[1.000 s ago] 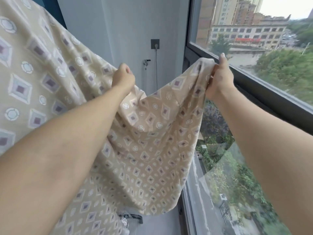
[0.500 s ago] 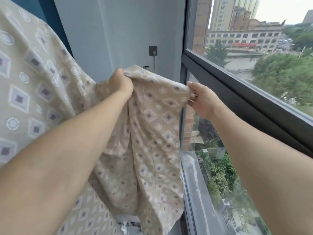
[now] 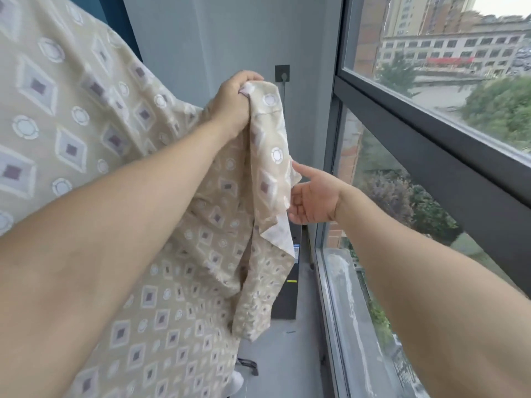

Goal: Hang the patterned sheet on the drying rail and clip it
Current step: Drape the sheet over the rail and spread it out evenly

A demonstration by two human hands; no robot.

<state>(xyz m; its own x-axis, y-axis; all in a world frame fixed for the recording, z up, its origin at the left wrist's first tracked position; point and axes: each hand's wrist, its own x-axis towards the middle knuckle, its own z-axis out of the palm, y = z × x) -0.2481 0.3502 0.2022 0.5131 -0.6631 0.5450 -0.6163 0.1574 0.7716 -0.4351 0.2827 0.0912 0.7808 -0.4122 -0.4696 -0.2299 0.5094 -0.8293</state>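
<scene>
- My left hand (image 3: 234, 101) is gripping a gathered corner of the patterned sheet (image 3: 71, 116), fingers curled tight round the bunched cloth, and I'm judging that hold is there to keep the top edge up at hanging height.
- That left arm is reaching up and forward, almost straight, wrist a little bent, so the cloth is falling away below the fist in a long fold.
- My right hand (image 3: 313, 199) is sitting lower, to the right of that hanging fold, palm turned toward it; its forefinger is stretched out and touching the cloth's edge, and the other fingers are lying loose. It is holding nothing.
- I'm reading that as a reach for the loose edge just below the left fist, to take it and spread the sheet out again.
- The right forearm is coming in from the lower right, angled up and toward the cloth.
- Out from the left hand, the rest of the sheet is draping away to the left and up past the frame; whether it is lying over the drying rail I cannot tell, since no rail or clip is showing.
- Beyond the right hand, the window frame (image 3: 431, 130) is running close alongside, with the grey wall (image 3: 215, 38) behind both hands.
</scene>
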